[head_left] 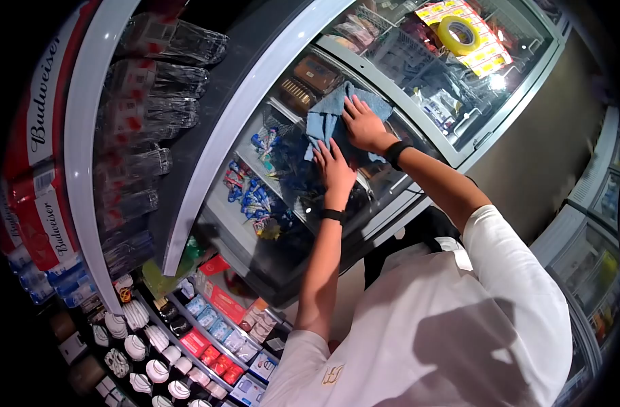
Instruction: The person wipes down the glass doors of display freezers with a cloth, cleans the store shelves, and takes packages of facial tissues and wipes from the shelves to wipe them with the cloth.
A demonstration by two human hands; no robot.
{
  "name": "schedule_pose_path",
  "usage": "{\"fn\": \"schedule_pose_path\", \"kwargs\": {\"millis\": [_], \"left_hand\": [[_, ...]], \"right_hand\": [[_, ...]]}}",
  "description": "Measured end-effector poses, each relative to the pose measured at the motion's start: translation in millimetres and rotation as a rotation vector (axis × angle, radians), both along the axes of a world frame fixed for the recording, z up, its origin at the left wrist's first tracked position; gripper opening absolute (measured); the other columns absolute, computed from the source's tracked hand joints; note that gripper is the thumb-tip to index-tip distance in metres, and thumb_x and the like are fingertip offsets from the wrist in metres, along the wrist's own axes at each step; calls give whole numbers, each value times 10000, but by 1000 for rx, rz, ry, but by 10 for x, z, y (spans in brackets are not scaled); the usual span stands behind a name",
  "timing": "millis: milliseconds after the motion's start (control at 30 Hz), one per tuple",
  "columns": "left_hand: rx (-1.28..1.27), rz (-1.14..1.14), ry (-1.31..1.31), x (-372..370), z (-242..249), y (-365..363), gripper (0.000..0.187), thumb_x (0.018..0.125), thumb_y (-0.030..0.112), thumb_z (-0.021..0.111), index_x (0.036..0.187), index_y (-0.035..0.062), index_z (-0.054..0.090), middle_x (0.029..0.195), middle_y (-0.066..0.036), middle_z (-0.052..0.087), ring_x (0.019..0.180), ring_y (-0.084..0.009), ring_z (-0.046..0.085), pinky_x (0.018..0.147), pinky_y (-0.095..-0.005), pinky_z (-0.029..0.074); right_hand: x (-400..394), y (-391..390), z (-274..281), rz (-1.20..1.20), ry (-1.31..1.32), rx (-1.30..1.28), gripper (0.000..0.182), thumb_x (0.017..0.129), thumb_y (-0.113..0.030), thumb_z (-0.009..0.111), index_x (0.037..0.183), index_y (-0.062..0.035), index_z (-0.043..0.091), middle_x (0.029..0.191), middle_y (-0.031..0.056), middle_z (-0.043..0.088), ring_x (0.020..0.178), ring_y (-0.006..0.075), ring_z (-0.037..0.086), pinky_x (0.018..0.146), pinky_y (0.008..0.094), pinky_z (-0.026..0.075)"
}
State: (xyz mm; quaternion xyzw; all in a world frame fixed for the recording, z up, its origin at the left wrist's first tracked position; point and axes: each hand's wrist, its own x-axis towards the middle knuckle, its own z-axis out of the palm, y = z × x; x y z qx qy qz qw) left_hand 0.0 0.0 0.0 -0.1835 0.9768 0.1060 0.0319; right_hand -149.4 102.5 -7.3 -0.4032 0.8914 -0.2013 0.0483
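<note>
A blue-grey cloth lies rumpled on the glass lid of a chest freezer. My right hand rests on the cloth with its fingers apart, a black band at its wrist. Below and to the left of it, my left hand is spread over the glass, its fingertips at the cloth's lower edge. A dark band circles this wrist too. Through the glass I see blue wrapped packs in a compartment and brown boxes near the top.
A roll of yellow tape lies on label sheets on the neighbouring freezer lid. Red Budweiser cartons and plastic-wrapped bottles stand on the left. Shelves at lower left hold small packs and white cups. More glass-fronted cabinets stand at right.
</note>
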Motion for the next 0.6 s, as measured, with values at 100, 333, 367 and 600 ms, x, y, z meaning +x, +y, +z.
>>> {"fn": "schedule_pose_path", "kwargs": {"millis": [100, 333, 367, 600], "left_hand": [[146, -17, 60, 123, -43, 421, 911, 875, 341, 748, 1546, -74, 292, 1581, -403, 231, 1474, -574, 214, 1221, -574, 229], [107, -125, -33, 210, 176, 250, 1073, 797, 469, 806, 1620, 85, 234, 1610, -420, 52, 1445, -689, 32, 1154, -731, 166], [115, -132, -48, 145, 182, 176, 1053, 796, 460, 806, 1623, 125, 246, 1621, -399, 60, 1438, -700, 36, 1145, -743, 175], [52, -77, -232, -756, 243, -335, 1035, 751, 348, 793, 1622, 242, 245, 1649, -346, 79, 1381, -773, 79, 1079, -825, 189]], "right_hand": [[79, 478, -56, 104, -29, -28, 654, 866, -232, 612, 1454, 32, 502, 1599, 220, 384, 1508, 403, 317, 1238, 493, 265], [340, 677, 194, 29, -90, -6, 647, 869, -201, 665, 1497, -173, 513, 1636, 172, 328, 1512, 489, 244, 1215, 582, 260], [333, 637, 179, 18, -79, -11, 731, 810, -240, 729, 1501, -156, 506, 1640, 186, 313, 1517, 496, 227, 1214, 592, 261], [-156, 15, 121, -10, -64, 45, 837, 793, -400, 702, 1516, -43, 474, 1625, 203, 344, 1520, 511, 192, 1243, 582, 197]]}}
